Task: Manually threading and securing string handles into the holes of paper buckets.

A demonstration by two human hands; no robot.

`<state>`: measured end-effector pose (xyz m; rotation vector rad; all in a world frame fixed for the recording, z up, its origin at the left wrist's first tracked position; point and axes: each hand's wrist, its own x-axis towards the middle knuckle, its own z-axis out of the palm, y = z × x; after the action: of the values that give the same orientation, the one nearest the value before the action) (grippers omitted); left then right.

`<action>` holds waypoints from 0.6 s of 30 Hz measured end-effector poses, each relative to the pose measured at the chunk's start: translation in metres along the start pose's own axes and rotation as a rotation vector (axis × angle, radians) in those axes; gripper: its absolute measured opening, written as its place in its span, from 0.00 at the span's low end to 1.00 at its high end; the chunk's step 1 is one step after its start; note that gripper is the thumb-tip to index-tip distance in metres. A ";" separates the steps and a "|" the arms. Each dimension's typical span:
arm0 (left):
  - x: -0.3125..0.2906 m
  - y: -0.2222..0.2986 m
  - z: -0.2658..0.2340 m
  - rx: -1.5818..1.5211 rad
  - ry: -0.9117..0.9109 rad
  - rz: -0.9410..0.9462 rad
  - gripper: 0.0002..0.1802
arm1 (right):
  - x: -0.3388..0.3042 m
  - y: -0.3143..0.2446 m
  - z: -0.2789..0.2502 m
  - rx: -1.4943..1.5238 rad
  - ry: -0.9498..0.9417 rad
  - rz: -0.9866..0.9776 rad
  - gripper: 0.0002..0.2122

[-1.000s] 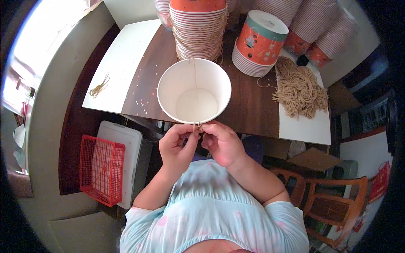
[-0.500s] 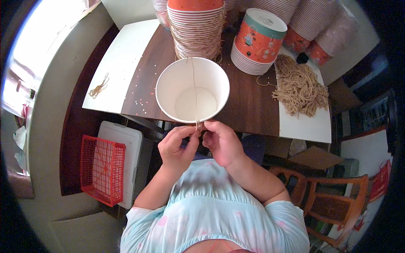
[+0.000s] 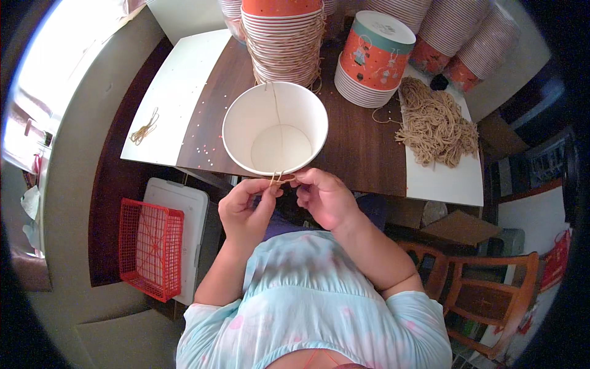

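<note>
A white-lined paper bucket (image 3: 246, 132) stands at the table's near edge, its mouth toward me. A thin tan cord (image 3: 278, 111) runs from its far rim across the opening to the near rim, where it forms a small loop. My left hand (image 3: 247, 206) pinches the cord just below the near rim, thumb against forefinger. On the other side of the loop, my right hand (image 3: 326, 197) pinches the cord between thumb and forefinger close to the rim, its other fingers curled. The bucket's outer near wall is hidden.
Behind the bucket rises a tall stack of corded buckets (image 3: 283, 49). To its right, upturned orange buckets (image 3: 375, 58) stand beside a heap of tan cords (image 3: 436, 126). A few cords (image 3: 144, 127) lie at the left. A red basket (image 3: 150, 246) and a wooden chair (image 3: 485, 295) flank me below.
My hands have drawn apart, the left one moving left, and the cord now stretches sideways between them at the rim. The bucket has shifted slightly left.
</note>
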<state>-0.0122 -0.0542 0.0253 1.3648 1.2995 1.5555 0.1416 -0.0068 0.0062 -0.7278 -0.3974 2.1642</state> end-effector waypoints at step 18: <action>0.002 0.003 0.003 -0.133 -0.010 -0.028 0.05 | -0.016 -0.015 0.025 -1.679 0.067 -1.400 0.10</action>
<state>-0.0095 -0.0522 0.0285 1.2647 1.1818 1.5842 0.1431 -0.0101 0.0397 -0.8282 -1.9735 0.1226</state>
